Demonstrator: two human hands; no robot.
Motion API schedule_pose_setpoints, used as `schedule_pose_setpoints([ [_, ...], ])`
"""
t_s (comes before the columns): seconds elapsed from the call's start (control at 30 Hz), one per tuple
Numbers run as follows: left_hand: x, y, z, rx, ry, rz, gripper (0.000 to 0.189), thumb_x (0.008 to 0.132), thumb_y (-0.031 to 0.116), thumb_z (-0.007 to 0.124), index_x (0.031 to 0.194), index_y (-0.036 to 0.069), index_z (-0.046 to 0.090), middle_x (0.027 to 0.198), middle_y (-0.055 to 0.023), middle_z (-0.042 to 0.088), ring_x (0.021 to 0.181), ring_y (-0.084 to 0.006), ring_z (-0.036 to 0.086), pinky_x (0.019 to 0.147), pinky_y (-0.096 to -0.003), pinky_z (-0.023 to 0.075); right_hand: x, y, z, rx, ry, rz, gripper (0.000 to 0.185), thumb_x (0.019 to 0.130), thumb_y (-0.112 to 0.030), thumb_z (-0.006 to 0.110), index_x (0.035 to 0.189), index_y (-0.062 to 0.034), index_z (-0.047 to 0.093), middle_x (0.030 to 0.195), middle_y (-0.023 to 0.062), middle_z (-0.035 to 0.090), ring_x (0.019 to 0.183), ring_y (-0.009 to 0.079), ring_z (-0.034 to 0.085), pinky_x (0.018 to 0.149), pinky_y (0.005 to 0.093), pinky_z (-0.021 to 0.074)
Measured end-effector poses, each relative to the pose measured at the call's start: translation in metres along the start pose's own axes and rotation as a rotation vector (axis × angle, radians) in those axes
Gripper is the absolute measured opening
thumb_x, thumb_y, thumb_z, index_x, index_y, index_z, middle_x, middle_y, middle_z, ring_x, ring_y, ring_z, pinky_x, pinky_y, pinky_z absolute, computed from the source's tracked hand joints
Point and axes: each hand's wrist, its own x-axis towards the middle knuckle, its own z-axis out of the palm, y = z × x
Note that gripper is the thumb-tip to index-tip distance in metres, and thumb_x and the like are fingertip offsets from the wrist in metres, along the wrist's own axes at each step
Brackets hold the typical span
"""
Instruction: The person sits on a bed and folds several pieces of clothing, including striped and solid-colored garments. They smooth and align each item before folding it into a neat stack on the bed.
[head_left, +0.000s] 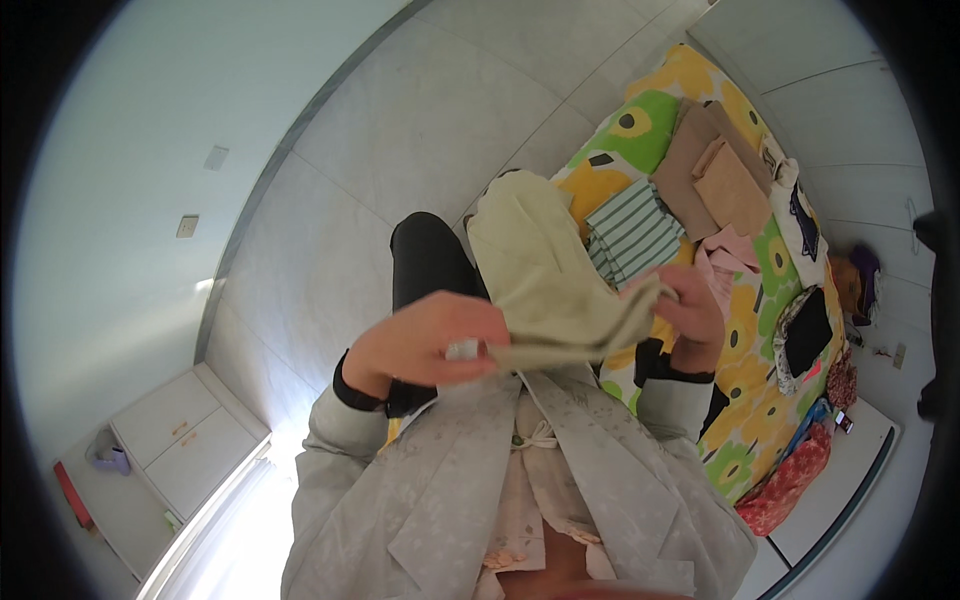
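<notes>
A pale beige-green garment (532, 255) hangs from both hands and drapes over the wearer's leg and the bed edge. My left hand (442, 337) pinches one end of its upper edge, near a small whitish patch that could be a label. My right hand (686, 300) grips the other end, where the fabric bunches. Between the hands the edge is stretched and slightly blurred. Just beyond the right hand lies a folded green-and-white striped cloth (634, 229). Pink fabric (727, 259) is close beside that hand.
A bed with a yellow-and-green floral cover (739, 337) runs along the right. On it are folded brown cloth (686, 161), a tan folded piece (731, 184), a white garment (796, 225), a black folded item (808, 326) and a red patterned bundle (791, 476). A white cabinet (176, 450) stands lower left.
</notes>
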Motion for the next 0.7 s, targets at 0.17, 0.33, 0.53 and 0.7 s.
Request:
schedule_pose_setpoints([
  [0.17,0.003,-0.069,-0.016,-0.353,0.569,-0.304,0.014,0.086,0.011,0.058,0.094,0.000,0.057,0.079,-0.0029,0.058,0.073,-0.0094,0.055,0.067,-0.0242,0.0453,0.054,0.053,-0.007,0.006,0.578,-0.053,0.021,0.086,-0.013,0.061,0.100,0.0024,0.062,0.087,0.0039,0.062,0.081,0.0084,0.055,0.070,0.0222,0.0431],
  [0.33,0.010,-0.154,-0.007,0.361,0.893,-0.463,0.040,0.083,0.015,0.061,0.119,0.001,0.050,0.104,-0.0138,0.056,0.093,-0.0216,0.056,0.082,-0.0333,0.0461,0.077,0.113,-0.004,-0.031,0.593,0.063,0.031,0.090,-0.018,0.060,0.114,0.0011,0.058,0.101,0.0035,0.062,0.095,0.0133,0.058,0.088,0.0269,0.0445],
  [0.53,-0.011,-0.163,0.042,0.287,0.301,-0.341,0.050,0.078,0.023,0.070,0.121,0.006,0.052,0.116,-0.0114,0.052,0.105,-0.0257,0.051,0.091,-0.0355,0.0416,0.027,0.146,0.038,-0.373,0.263,0.289,0.070,0.074,-0.032,0.073,0.132,-0.0014,0.047,0.126,0.0188,0.054,0.114,0.0291,0.052,0.098,0.0361,0.0388],
  [0.7,-0.008,-0.126,0.042,0.294,0.135,-0.357,0.052,0.075,0.025,0.071,0.120,0.007,0.053,0.116,-0.0120,0.052,0.107,-0.0292,0.050,0.092,-0.0369,0.0416,-0.003,0.151,0.055,-0.435,0.190,0.235,0.070,0.075,-0.032,0.072,0.131,-0.0012,0.047,0.125,0.0192,0.053,0.115,0.0308,0.051,0.098,0.0370,0.0394],
])
